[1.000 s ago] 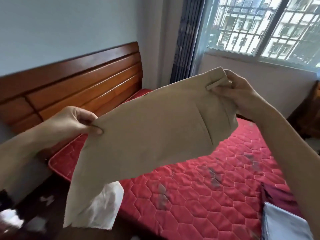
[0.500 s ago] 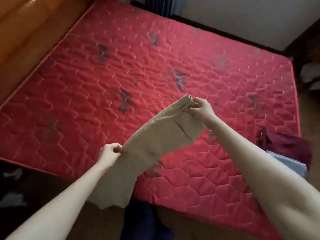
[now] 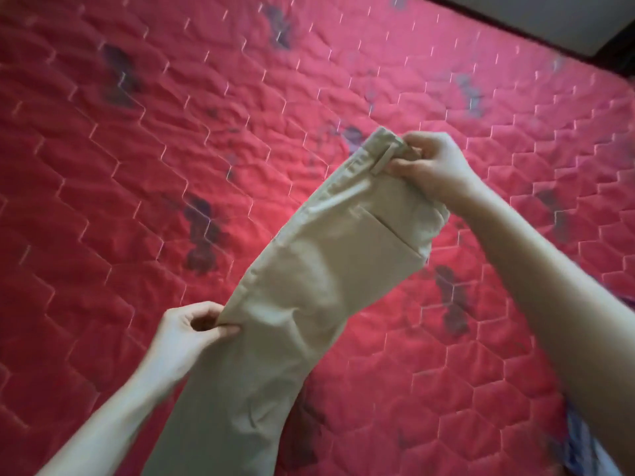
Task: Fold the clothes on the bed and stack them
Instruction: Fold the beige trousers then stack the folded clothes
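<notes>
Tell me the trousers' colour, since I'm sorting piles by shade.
Plain beige, no pattern; the trousers show clearly in the head view.

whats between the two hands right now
In the head view, only the khaki pants span the gap: the right hand pinches the waistband, the left hand pinches the edge lower down, above the red mattress.

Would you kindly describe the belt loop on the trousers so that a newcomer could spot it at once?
Start from the red mattress and find the beige trousers held above it. Follow them up to the waistband at the right hand. The belt loop is the short raised strip across the waistband beside the fingertips, unlike the slanted pocket slit lower down.
</notes>
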